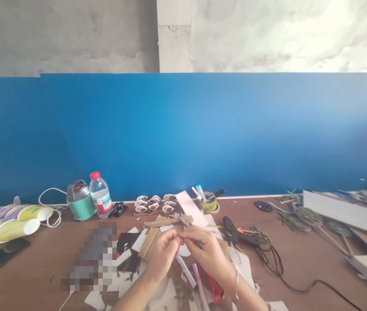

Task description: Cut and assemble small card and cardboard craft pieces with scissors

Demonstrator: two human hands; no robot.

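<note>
My left hand [164, 250] and my right hand [204, 246] meet over a heap of paper and card scraps [167, 296], thumbs and fingertips pinched together. Whatever small piece sits between the fingertips is too hidden to name. A slim pen-like tool [184, 221] runs through my right hand, its grey end sticking out above the fingers. Below the hands lie a white marker [186, 272], a pink-capped marker [199, 283] and red-handled scissors [215, 288], partly covered by my right wrist.
White bird-head-like cutouts [154, 203] stand at the back, beside a white strip [192, 208] and a green tape roll [207, 205] holding pens. A black glue gun [238, 233] trails its cord rightward. Left are a water bottle [101, 196], paper cups [17, 231] and a phone [2, 259].
</note>
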